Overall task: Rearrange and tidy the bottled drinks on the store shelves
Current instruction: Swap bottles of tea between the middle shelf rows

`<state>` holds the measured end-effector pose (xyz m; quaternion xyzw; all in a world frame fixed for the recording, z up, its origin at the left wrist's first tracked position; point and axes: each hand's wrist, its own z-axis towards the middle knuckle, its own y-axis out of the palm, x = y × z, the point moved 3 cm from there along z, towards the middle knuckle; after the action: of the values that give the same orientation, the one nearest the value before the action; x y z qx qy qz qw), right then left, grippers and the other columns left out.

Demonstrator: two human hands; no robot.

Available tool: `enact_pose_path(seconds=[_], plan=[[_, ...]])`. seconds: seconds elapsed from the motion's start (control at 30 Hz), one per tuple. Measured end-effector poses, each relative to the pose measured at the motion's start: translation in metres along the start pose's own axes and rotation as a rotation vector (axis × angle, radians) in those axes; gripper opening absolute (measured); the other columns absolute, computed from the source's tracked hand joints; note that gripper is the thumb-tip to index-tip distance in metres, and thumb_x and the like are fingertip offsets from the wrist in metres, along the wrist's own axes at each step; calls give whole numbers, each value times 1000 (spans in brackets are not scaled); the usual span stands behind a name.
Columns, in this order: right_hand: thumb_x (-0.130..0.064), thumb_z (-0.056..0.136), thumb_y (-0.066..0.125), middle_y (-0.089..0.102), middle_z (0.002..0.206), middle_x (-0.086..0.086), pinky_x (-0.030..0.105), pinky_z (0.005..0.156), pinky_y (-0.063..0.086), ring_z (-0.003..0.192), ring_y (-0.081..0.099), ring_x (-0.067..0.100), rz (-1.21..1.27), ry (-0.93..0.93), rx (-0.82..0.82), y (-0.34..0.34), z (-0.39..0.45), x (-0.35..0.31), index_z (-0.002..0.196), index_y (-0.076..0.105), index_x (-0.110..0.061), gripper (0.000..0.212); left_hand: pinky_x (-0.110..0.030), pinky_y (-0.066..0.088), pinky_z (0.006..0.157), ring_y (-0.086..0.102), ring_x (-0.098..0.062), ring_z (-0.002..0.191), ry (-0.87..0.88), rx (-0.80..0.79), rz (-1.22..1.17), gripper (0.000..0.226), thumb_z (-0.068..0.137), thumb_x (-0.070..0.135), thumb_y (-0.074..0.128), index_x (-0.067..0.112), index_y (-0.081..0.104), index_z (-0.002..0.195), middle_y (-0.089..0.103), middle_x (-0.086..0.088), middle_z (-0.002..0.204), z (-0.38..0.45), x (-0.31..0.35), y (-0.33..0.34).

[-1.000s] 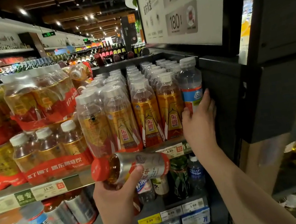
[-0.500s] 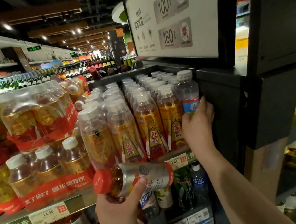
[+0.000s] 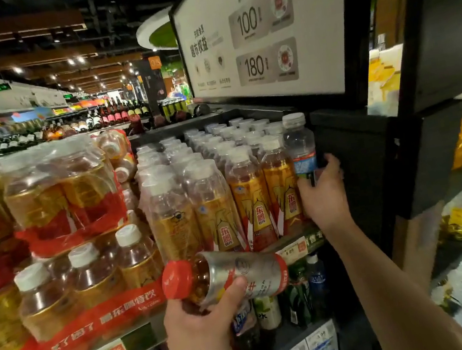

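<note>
Two bottles in hand: one per hand, both away from their proper rows.
Shrink-wrapped multipacks of amber drink with red bands (image 3: 63,205): stacked at the left of the shelf, untouched.
Left hand (image 3: 200,326): grip clamped round the red-capped, silver-labelled bottle of amber drink (image 3: 224,276), held on its side in front of the shelf edge with price tags (image 3: 290,251).
Rows of orange-labelled, white-capped bottles (image 3: 252,198): upright, packed tight, labels facing out.
Right hand (image 3: 323,191): grip wrapped round the lower part of the clear, blue-labelled water bottle with white cap (image 3: 300,146), at the row's right end against the black side panel (image 3: 365,160).
Doing it well: probably lift the water bottle straight up so it clears its neighbours, keeping the left bottle away from the front row.
</note>
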<state>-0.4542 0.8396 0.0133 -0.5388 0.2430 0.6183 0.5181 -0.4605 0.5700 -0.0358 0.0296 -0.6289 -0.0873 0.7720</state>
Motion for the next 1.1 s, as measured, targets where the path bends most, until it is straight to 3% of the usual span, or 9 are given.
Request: enact_pose_path(seconds=[0.07, 0.13, 0.23, 0.33, 0.5, 0.73, 0.83, 0.97, 1.1], plan=[[-23, 99, 55, 29, 150, 12, 44, 112, 37, 139, 37, 28, -110, -7, -1, 1, -2, -1, 154, 24, -15, 63, -46, 56, 80, 68, -20, 73, -1, -16, -23, 57, 36, 38, 88, 31, 67, 89, 75, 11, 73, 2, -1, -3], [-23, 100, 52, 30, 146, 12, 42, 109, 40, 134, 41, 27, -129, -17, -2, 3, -4, -2, 149, 31, -15, 54, -43, 56, 81, 71, -18, 77, -7, -38, -37, 55, 39, 36, 87, 30, 67, 90, 76, 13, 77, 3, 0, -5], [-20, 100, 52, 46, 138, 7, 34, 90, 48, 112, 55, 16, 5, 2, -13, 4, -7, 0, 145, 32, -18, 49, -35, 54, 77, 72, -2, 73, -6, -74, -45, 50, 48, 25, 91, 27, 66, 92, 76, 19, 78, 7, -1, -9], [-25, 100, 53, 60, 123, 3, 36, 81, 53, 97, 62, 14, 75, 32, -62, 3, -4, 5, 144, 27, -22, 51, -26, 49, 70, 68, 7, 68, 4, -101, -59, 47, 60, 7, 91, 31, 63, 89, 72, 28, 74, 9, 3, -9], [-31, 98, 56, 48, 139, 3, 49, 105, 46, 125, 52, 20, -36, 1, -125, 1, 1, 5, 147, 35, -22, 54, -21, 45, 71, 63, 19, 71, 36, -144, -67, 51, 65, 4, 88, 38, 57, 88, 66, 39, 72, 7, 10, -6], [-25, 99, 56, 56, 127, 0, 44, 99, 50, 118, 56, 18, -104, -26, -113, 1, 7, 8, 135, 43, -24, 38, -36, 54, 82, 70, 5, 79, 9, -120, -63, 46, 49, 31, 86, 38, 66, 89, 74, 25, 84, 4, 8, 0], [-24, 100, 55, 60, 122, 0, 42, 93, 53, 112, 60, 18, -81, -13, -108, 2, 8, 11, 133, 41, -23, 37, -41, 56, 84, 72, -2, 82, 17, -81, -36, 48, 47, 33, 87, 57, 69, 85, 76, 21, 88, 3, 8, 0], [-23, 97, 59, 58, 128, 0, 35, 95, 48, 119, 57, 18, -80, -80, 4, 1, 3, 18, 137, 42, -19, 43, -57, 56, 89, 74, -22, 91, -7, -9, -16, 51, 42, 41, 89, 54, 69, 88, 78, 8, 91, 3, 4, 0], [-29, 95, 61, 54, 138, 4, 45, 103, 48, 127, 53, 21, -45, -143, 83, 0, -6, 25, 147, 34, -17, 60, -54, 54, 95, 71, -22, 101, 14, 34, -38, 61, 41, 49, 92, 54, 66, 96, 77, 6, 101, 0, 6, 3]])
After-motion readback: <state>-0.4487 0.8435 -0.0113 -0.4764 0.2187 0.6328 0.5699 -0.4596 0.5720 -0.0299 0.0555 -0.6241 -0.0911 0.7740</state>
